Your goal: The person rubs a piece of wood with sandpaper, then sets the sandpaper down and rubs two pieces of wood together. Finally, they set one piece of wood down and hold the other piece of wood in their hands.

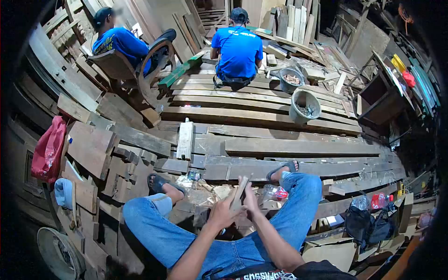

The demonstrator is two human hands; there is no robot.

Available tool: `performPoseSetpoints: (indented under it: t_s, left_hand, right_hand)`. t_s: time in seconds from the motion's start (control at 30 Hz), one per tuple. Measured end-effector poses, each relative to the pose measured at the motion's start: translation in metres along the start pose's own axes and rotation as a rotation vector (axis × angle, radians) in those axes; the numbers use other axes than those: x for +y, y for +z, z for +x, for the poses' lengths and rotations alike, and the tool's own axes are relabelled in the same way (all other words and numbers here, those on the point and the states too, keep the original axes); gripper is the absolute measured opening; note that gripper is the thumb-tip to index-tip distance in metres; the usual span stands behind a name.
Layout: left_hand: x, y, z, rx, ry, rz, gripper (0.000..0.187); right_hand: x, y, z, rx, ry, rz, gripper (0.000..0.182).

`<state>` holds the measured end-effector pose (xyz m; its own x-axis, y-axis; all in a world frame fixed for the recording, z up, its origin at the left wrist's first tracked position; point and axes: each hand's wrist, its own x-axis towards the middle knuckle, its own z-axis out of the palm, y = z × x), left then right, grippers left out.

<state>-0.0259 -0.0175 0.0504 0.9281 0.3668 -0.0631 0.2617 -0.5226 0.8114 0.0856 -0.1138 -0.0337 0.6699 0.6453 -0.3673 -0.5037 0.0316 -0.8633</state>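
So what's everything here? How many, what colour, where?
Thin wood: count unclear, greyish, lower centre
Boards: many, brown, throughout
Pale block: one, whitish, centre-left
Green beam: one, green, upper middle
Buckets: three, greyish, two right, one lower left
Bottles: at least two, clear, right
Dark bundle: one, black, right
Fabric: one, red, left
Chair: one, brown, upper left
People: two, in blue, back
Jeans: one, blue, bottom
Left hand, right hand: one each, bare, centre
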Motion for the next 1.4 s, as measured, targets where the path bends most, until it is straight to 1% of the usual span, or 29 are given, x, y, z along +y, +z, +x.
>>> performPoseSetpoints:
  t_s: [0.03, 0.1, 0.13, 0.2, 0.23, 0.27, 0.3, 0.33, 0.37, 0.4, 0.43, 0.47, 0.5, 0.57, 0.67, 0.77, 0.8, 0.9, 0.93, 0.97, 1.03, 1.07, 1.13, 1.17, 1.2, 1.23, 1.27, 1.37, 1.4]
  left_hand:
    - [0.001, 0.001, 0.001, -0.003, -0.019, -0.057, 0.069]
    - [0.004, 0.003, 0.004, -0.010, -0.057, -0.173, 0.060]
    - [0.005, 0.004, 0.004, 0.029, -0.048, -0.184, 0.048]
    - [0.007, -0.001, 0.005, -0.037, -0.252, -0.300, 0.044]
    - [0.006, -0.003, 0.005, -0.066, -0.353, -0.355, 0.043]
    - [-0.006, 0.006, 0.005, 0.011, -0.325, -0.465, 0.035]
    - [-0.023, 0.017, 0.004, 0.064, -0.285, -0.486, 0.036]
    - [-0.040, 0.026, 0.005, 0.119, -0.243, -0.506, 0.037]
    - [-0.048, 0.029, 0.006, 0.176, -0.198, -0.524, 0.039]
    - [-0.024, 0.014, 0.006, 0.136, -0.388, -0.679, 0.033]
    - [-0.027, 0.013, 0.008, 0.165, -0.383, -0.682, 0.032]
    - [-0.028, 0.014, 0.007, 0.194, -0.374, -0.688, 0.031]
    - [-0.031, 0.017, 0.008, 0.220, -0.363, -0.696, 0.030]
    - [-0.046, 0.023, 0.009, 0.237, -0.326, -0.668, 0.028]
    - [-0.034, 0.016, 0.008, 0.267, -0.366, -0.700, 0.025]
    - [-0.037, 0.016, 0.007, 0.281, -0.366, -0.718, 0.024]
    - [-0.035, 0.013, 0.006, 0.252, -0.379, -0.676, 0.026]
    - [-0.056, 0.034, 0.005, 0.380, -0.339, -0.704, 0.031]
    - [-0.053, 0.027, 0.004, 0.295, -0.390, -0.771, 0.036]
    - [-0.054, 0.027, 0.004, 0.306, -0.402, -0.824, 0.037]
    - [-0.054, 0.027, 0.005, 0.338, -0.427, -0.935, 0.038]
    - [-0.050, 0.022, 0.004, 0.364, -0.438, -0.816, 0.038]
    - [-0.050, 0.018, 0.005, 0.367, -0.475, -0.915, 0.037]
    - [-0.050, 0.017, 0.002, 0.374, -0.496, -0.969, 0.037]
    - [-0.056, 0.019, 0.004, 0.391, -0.460, -1.022, 0.037]
    - [-0.059, 0.025, 0.003, 0.382, -0.509, -1.019, 0.035]
    - [-0.060, 0.024, 0.006, 0.379, -0.507, -0.925, 0.034]
    - [-0.056, 0.027, 0.001, 0.299, -0.477, -0.743, 0.034]
    - [-0.052, 0.022, 0.003, 0.218, -0.570, -0.730, 0.042]
  right_hand:
    - [-0.025, 0.010, -0.003, 0.086, -0.024, 0.096, 0.067]
    - [-0.021, 0.005, 0.001, 0.128, -0.095, 0.292, 0.065]
    - [-0.018, 0.001, 0.001, 0.139, -0.072, 0.255, 0.061]
    - [-0.009, -0.005, -0.002, 0.158, -0.022, 0.182, 0.053]
    - [-0.002, -0.009, 0.002, 0.220, -0.026, 0.163, 0.049]
    - [0.006, -0.012, 0.008, 0.279, -0.030, 0.144, 0.046]
    - [0.010, -0.014, 0.011, 0.338, -0.034, 0.125, 0.042]
    - [-0.002, -0.009, 0.006, 0.395, 0.000, 0.110, 0.039]
    - [0.003, -0.018, 0.007, 0.382, 0.088, 0.103, 0.035]
    - [0.006, -0.017, 0.007, 0.399, 0.103, 0.226, 0.034]
    - [0.007, -0.016, 0.008, 0.408, 0.114, 0.345, 0.032]
    - [0.008, -0.014, 0.007, 0.407, 0.111, 0.307, 0.031]
    - [0.018, -0.021, 0.008, 0.351, 0.115, 0.241, 0.032]
    - [0.023, -0.014, 0.009, 0.359, 0.110, 0.197, 0.034]
    - [0.039, -0.015, 0.013, 0.315, 0.036, -0.017, 0.035]
    - [0.018, 0.002, 0.001, 0.338, 0.038, -0.135, 0.036]
    - [0.019, 0.001, 0.004, 0.315, 0.026, -0.216, 0.035]
    - [0.034, 0.007, 0.004, 0.347, 0.013, -0.174, 0.036]
    - [0.029, 0.013, -0.004, 0.346, 0.025, -0.191, 0.034]
    - [0.021, 0.019, -0.007, 0.342, 0.028, -0.208, 0.032]
    - [0.046, 0.010, 0.006, 0.387, -0.095, -0.233, 0.030]
    - [0.051, 0.005, 0.010, 0.377, -0.119, -0.210, 0.030]
    - [0.042, 0.002, 0.007, 0.344, -0.152, -0.174, 0.029]
    - [0.041, -0.002, 0.010, 0.327, -0.129, -0.064, 0.028]
    - [0.033, -0.001, 0.009, 0.330, -0.113, -0.030, 0.028]
    - [0.026, 0.000, 0.007, 0.335, -0.097, 0.004, 0.029]
    - [0.011, 0.012, 0.001, 0.374, -0.112, -0.012, 0.026]
    - [0.021, -0.003, 0.002, 0.259, -0.005, -0.026, 0.025]
    - [0.018, 0.005, -0.002, 0.291, 0.013, -0.078, 0.025]
